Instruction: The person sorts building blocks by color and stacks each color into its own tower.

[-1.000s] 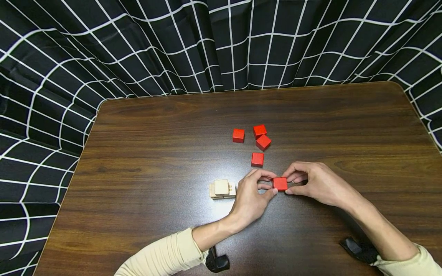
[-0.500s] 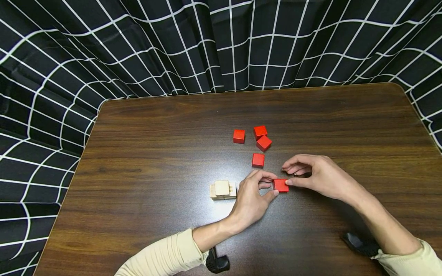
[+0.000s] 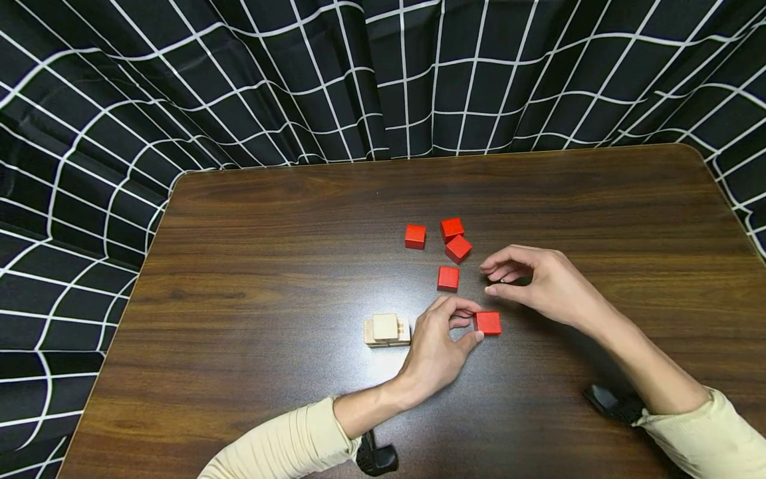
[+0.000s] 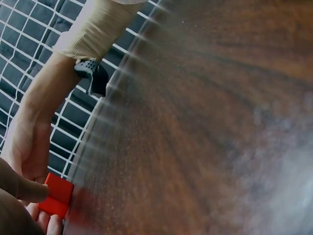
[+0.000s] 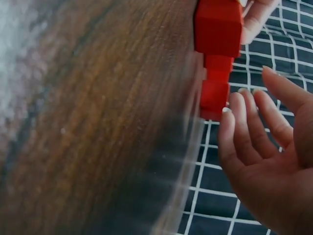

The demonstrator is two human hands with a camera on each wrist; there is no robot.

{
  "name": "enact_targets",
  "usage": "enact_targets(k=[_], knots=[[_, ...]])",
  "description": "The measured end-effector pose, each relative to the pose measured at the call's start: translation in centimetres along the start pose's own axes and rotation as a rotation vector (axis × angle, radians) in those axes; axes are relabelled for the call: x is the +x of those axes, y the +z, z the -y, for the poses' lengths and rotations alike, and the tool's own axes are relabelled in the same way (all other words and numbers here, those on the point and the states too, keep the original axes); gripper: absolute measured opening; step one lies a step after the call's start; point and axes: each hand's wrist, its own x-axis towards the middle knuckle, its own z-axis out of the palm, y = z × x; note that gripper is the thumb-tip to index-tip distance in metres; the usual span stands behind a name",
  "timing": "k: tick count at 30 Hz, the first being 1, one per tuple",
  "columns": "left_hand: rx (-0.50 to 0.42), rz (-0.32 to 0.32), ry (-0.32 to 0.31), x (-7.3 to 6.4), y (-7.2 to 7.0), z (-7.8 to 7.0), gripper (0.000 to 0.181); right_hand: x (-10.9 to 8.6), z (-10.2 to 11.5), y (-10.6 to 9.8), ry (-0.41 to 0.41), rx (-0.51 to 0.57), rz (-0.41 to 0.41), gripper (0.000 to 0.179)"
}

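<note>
My left hand (image 3: 439,342) pinches a red block (image 3: 488,323) by its left side, between thumb and fingers, at the table's middle right. In the left wrist view the thumb lies against that red block (image 4: 58,193). Up and to the right of it, my right hand (image 3: 538,283) hovers with fingers loosely bent and nothing between them. Closest to its fingertips in the head view is a single red block (image 3: 448,279). The right wrist view shows the right hand (image 5: 266,142) with thumb and fingers apart, red blocks beyond the fingertips.
Farther back lie a red block (image 3: 415,237) and two touching red blocks, one behind (image 3: 451,229) and one in front (image 3: 458,249). Left of my left hand stands a small stack of pale wooden pieces (image 3: 385,329). A black gridded curtain (image 3: 407,80) borders the brown table (image 3: 239,293).
My right hand has let go of the red block and moved up and away toward the other red blocks. The left hand stays on its block.
</note>
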Motion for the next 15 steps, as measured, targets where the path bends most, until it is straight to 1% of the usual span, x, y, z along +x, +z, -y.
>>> enact_targets(k=[4,8,15], knots=[[0.013,0.003,0.011,0.0,0.0,0.0,0.033,0.6,-0.1,0.4,0.01,0.003,-0.003,0.033],[0.014,0.007,0.006,-0.1,0.0,0.0,0.033,1.0,-0.1,0.7,0.023,0.023,0.004,0.035],[0.022,0.003,0.001,-0.1,-0.1,0.1,0.033,1.6,-0.2,1.4,-0.011,0.033,0.009,0.033]])
